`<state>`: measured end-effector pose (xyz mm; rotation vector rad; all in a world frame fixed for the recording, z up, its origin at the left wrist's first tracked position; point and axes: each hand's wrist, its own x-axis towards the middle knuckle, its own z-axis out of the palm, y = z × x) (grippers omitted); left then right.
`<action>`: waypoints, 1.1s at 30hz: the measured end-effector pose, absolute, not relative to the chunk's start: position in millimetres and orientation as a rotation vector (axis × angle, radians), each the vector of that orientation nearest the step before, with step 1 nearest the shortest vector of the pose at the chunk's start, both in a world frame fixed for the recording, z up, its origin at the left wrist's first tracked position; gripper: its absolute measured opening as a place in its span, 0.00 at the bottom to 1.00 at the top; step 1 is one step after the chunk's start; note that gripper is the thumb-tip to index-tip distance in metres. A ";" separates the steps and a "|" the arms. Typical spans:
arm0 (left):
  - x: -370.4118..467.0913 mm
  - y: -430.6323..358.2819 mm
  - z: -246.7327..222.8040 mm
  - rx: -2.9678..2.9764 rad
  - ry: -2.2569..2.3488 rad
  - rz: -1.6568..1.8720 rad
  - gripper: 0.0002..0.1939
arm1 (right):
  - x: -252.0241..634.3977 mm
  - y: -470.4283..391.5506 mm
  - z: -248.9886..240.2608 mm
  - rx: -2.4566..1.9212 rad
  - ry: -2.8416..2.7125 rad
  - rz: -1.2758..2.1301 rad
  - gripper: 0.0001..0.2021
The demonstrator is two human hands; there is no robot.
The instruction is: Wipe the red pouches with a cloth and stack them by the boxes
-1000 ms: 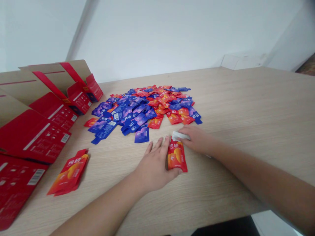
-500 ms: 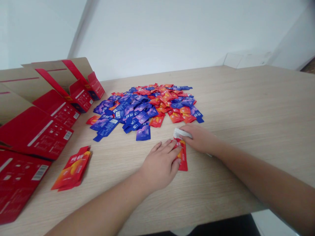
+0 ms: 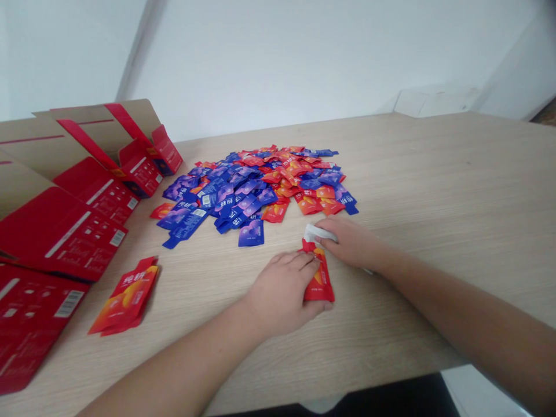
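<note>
A red and orange sachet [image 3: 322,278] lies on the table under my left hand [image 3: 286,289]. My left fingers curl over its upper part and the thumb sits at its bottom edge, gripping it. My right hand [image 3: 347,243] is closed on a folded white cloth or tissue [image 3: 319,233], just beyond the sachet's top end. Part of the sachet's face is hidden by my left fingers.
A pile of blue and red sachets [image 3: 247,188] spreads across the table's middle. Several open red cardboard boxes [image 3: 69,231] line the left side. In front of them lies a small stack of red sachets [image 3: 128,295]. A white wall [image 3: 278,63] stands behind.
My left hand has shifted from lying flat across the sachet to gripping it, with the thumb moved round to its bottom edge. My right hand stays nearly where it was with the white cloth.
</note>
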<state>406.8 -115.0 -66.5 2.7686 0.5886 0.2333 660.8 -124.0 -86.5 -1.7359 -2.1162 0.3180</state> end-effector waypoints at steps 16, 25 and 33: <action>400.8 -116.5 -70.6 2.658 0.585 0.442 0.35 | 661.4 -125.4 -85.6 -1.698 -2.043 0.341 0.09; 401.9 -106.1 -76.9 2.564 0.768 0.387 0.40 | 662.7 -131.6 -83.3 -1.575 -1.884 0.282 0.13; 404.1 -106.6 -81.4 2.559 0.864 0.306 0.62 | 641.3 -159.3 -43.8 -1.269 -2.245 1.027 0.09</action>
